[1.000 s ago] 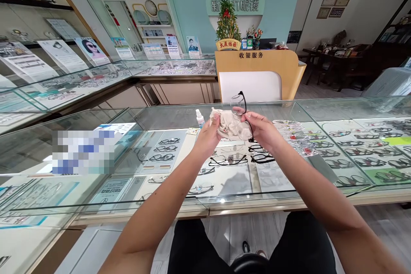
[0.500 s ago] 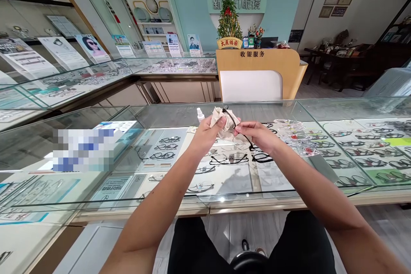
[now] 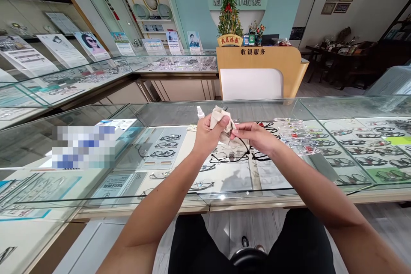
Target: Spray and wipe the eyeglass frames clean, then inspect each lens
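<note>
My left hand (image 3: 209, 135) is closed around a crumpled beige cloth (image 3: 219, 113), thumb on top. The cloth is wrapped over part of a pair of black-framed eyeglasses (image 3: 245, 143), so most of the frame is hidden. A dark thin temple sticks out of the cloth toward the lower right. With fingers pinched, my right hand (image 3: 255, 135) grips the eyeglasses close to the cloth's right edge. Both hands are just above the glass counter top. Just behind my left hand stands a small white spray bottle (image 3: 200, 111).
Under the glass counter (image 3: 231, 197) lie rows of eyeglasses (image 3: 228, 156). Papers (image 3: 118, 125) rest at the left. A wooden cashier desk (image 3: 297, 68) with a plant (image 3: 229, 17) stands beyond. A black stool seat (image 3: 248, 259) shows between my legs.
The cloth has shifted over the eyeglasses, covering the dark piece that showed across it before. My right hand has moved slightly left, closer to my left hand.
</note>
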Tool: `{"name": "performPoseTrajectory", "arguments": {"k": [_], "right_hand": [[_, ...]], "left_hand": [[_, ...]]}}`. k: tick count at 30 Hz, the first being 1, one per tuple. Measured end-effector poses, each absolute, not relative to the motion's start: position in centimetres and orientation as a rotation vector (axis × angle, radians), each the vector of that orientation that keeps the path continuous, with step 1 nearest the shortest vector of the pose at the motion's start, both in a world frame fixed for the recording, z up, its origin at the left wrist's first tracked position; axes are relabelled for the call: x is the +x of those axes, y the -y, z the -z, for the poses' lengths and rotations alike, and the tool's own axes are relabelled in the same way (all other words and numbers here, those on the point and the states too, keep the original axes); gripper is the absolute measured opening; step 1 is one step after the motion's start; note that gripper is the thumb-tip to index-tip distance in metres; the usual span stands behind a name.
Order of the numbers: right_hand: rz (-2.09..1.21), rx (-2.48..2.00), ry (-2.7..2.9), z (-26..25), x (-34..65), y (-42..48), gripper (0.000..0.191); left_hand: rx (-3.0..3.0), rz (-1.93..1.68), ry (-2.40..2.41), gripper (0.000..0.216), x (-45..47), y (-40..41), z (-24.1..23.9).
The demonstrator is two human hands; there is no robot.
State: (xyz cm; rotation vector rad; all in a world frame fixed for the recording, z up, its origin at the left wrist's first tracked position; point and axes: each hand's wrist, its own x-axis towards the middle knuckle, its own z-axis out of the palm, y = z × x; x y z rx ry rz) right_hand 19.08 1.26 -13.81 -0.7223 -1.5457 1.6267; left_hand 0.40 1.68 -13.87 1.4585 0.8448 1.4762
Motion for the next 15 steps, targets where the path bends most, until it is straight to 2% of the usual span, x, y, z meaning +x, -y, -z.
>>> {"name": "performPoseTrajectory", "arguments": {"k": [4,9,15], "right_hand": [[-1.571,-0.735,1.624,13.8,19.3,-1.3,0.038],[-1.57,-0.756,1.522,13.1,20.2,-1.5,0.039],[-1.633,-0.711,1.437,13.5,19.6,-1.5,0.045]], "left_hand": [[1.45,-1.444,-0.86,0.07,-0.4,-2.6,14.3],[1.476,-1.149,-0.613,0.057,-1.7,-3.7,14.0],[1.516,-1.307,-0.661,0.051,-0.5,-2.5,13.7]]}}
